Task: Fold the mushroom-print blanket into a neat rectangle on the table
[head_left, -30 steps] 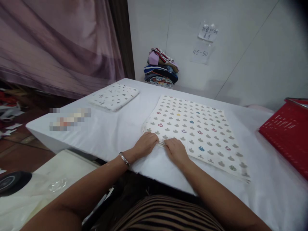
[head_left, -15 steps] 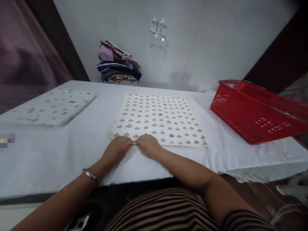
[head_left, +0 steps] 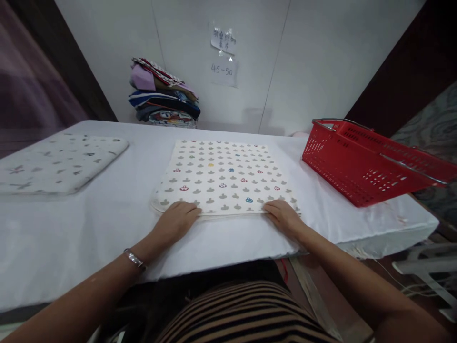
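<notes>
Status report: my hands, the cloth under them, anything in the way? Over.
Left hand, right hand: apart, both on near edge of printed cloth. Cloth lies flat on white table. Nothing seen blocking; red basket apart, to right.

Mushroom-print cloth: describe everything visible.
The mushroom-print cloth is off-white with rows of grey mushrooms, a few red, blue, green or yellow. It looks like thin woven fabric, lying flat in a rough rectangle; layered edges at the near left corner suggest it is folded. It rests on the white tablecloth. The left hand and right hand touch its near edge, apart; their grip is unclear.
</notes>
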A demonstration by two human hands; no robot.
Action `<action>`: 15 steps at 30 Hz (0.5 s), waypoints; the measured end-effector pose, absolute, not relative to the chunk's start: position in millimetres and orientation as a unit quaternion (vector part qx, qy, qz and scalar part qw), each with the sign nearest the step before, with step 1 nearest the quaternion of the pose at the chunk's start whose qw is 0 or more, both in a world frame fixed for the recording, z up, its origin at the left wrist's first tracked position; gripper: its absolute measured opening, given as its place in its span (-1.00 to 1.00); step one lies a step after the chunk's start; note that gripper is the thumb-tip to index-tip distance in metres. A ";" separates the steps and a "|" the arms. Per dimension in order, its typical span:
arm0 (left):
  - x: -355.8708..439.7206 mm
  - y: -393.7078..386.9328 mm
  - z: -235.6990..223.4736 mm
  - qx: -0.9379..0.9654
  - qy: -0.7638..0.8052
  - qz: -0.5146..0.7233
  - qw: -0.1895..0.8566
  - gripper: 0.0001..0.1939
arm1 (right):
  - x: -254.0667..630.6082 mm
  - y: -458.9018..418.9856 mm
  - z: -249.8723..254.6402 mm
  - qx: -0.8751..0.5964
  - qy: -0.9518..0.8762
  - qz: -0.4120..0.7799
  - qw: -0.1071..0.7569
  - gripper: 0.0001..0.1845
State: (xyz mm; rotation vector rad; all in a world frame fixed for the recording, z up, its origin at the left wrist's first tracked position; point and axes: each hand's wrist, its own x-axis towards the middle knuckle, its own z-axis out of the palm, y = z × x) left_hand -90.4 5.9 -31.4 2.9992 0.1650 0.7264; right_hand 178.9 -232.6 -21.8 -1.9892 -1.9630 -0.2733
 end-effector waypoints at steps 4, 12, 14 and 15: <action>-62.0 -4.6 -30.6 0.976 0.013 0.215 0.021 -0.71 | 208.6 -270.3 -38.7 -0.742 -0.640 -0.107 0.168 -0.74; -4.8 -28.9 -41.5 0.976 -0.070 0.204 -0.015 -0.77 | 257.0 -321.4 -48.8 -0.814 -0.506 -0.047 0.281 -0.71; 6.6 -33.1 -45.7 0.975 -0.079 0.206 -0.015 -0.79 | 263.4 -324.5 -49.5 -0.837 -0.418 -0.009 0.354 -0.70; 11.3 -34.7 -47.9 0.975 -0.079 0.207 -0.015 -0.79 | 265.7 -324.4 -50.0 -0.845 -0.371 0.015 0.385 -0.69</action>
